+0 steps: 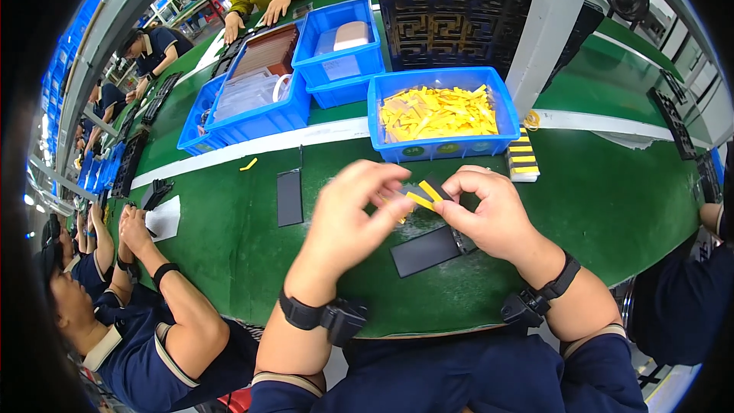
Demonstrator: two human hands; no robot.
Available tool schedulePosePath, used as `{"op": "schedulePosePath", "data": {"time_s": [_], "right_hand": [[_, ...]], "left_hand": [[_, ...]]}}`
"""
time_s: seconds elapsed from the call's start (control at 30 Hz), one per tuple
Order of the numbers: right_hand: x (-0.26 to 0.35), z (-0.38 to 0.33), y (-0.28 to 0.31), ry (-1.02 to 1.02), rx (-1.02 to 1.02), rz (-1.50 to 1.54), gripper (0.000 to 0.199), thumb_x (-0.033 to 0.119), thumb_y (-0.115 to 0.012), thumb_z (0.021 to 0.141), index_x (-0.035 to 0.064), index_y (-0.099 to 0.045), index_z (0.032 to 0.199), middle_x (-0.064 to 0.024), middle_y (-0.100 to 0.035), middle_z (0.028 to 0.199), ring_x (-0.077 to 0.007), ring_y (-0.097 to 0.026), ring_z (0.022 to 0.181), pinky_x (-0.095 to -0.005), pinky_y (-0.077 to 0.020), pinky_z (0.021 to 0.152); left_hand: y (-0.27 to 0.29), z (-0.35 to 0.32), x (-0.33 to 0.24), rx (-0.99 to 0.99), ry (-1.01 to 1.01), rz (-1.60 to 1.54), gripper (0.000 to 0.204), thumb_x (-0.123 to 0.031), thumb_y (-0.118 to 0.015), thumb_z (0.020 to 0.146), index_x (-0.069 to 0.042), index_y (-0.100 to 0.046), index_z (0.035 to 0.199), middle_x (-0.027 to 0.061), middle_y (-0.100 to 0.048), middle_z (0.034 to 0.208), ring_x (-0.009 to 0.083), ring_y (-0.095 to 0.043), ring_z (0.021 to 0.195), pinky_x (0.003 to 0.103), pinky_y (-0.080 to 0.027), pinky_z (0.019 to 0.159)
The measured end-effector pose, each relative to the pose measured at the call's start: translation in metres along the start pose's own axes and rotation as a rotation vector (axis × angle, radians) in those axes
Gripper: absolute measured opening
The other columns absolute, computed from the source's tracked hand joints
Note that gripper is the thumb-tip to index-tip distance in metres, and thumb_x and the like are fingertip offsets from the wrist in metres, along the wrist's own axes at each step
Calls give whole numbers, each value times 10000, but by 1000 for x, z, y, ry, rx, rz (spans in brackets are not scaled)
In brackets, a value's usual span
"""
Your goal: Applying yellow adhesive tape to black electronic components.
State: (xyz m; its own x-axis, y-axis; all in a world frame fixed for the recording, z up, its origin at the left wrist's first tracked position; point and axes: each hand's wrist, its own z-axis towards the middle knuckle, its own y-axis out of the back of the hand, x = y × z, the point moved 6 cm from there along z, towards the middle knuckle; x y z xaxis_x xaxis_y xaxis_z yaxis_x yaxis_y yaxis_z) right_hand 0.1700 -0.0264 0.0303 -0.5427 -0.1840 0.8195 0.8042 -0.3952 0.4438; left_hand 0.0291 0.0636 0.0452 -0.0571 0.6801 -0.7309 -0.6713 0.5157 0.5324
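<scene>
Both hands are meeting just above the green surface [229, 260], working a small yellow strip [421, 198] between them. The left hand [355, 214] is pinching one end of the strip between thumb and fingertips; the right hand [493, 214] is pinching the other end, its fingers curled over a small black piece that the strip seems to be backed onto. Directly below the hands, a black rectangular panel [427, 251] is lying flat on the surface, apart from the strip.

The step in hand looks like peeling or readying one yellow adhesive strip for the panel. By that reading, the next move is calling for a steady pinch that keeps the strip flat and for squaring it to the panel's edge before it comes down; a crooked or folded strip would be the likely fault.

Beyond the hands, a blue bin [440, 111] is holding a loose heap of more yellow strips. Just to the right of it and ahead of the right hand, a small stack of yellow-and-black striped pads [523, 159] is resting on the surface. Ahead and to the left of the left hand, a second black panel [290, 197] is lying alone, with a stray yellow scrap [248, 164] past it. Further off on that side, stacked blue bins [336, 50] are carrying a white rectangular label on the front wall and flat brown and pale packs inside. Other people are sitting at the far left and across the surface.
</scene>
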Motion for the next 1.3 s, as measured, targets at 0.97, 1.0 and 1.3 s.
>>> {"op": "schedulePosePath", "data": {"time_s": [0.97, 1.0, 1.3], "right_hand": [[9, -1, 18, 111, -244, -6, 89, 12, -649, 743, 3, -651, 832, -89, -606, 757, -202, -586, 697, -293, -457, 627], [9, -1, 17, 111, -243, -6, 89, 12, -649, 743, 3, -651, 832, -89, -606, 757, -202, -586, 697, -293, -457, 627], [12, -2, 16, 121, -192, -4, 87, 27, -646, 738, 3, -661, 820, -91, -621, 769, -209, -593, 713, -296, -465, 645]], "left_hand": [[-46, -14, -9, 85, -12, 441, 365, -116, -727, 637, -18, -576, 955, 128, -548, 876, 309, -546, 844, 390, -457, 755], [-59, -20, -14, 201, -17, 369, 405, -138, -745, 623, -14, -576, 970, 130, -546, 873, 304, -547, 842, 388, -458, 757], [-61, -21, -10, 203, 132, 155, 250, -131, -703, 711, 0, -590, 892, 136, -589, 832, 288, -590, 749, 348, -482, 707]]}}
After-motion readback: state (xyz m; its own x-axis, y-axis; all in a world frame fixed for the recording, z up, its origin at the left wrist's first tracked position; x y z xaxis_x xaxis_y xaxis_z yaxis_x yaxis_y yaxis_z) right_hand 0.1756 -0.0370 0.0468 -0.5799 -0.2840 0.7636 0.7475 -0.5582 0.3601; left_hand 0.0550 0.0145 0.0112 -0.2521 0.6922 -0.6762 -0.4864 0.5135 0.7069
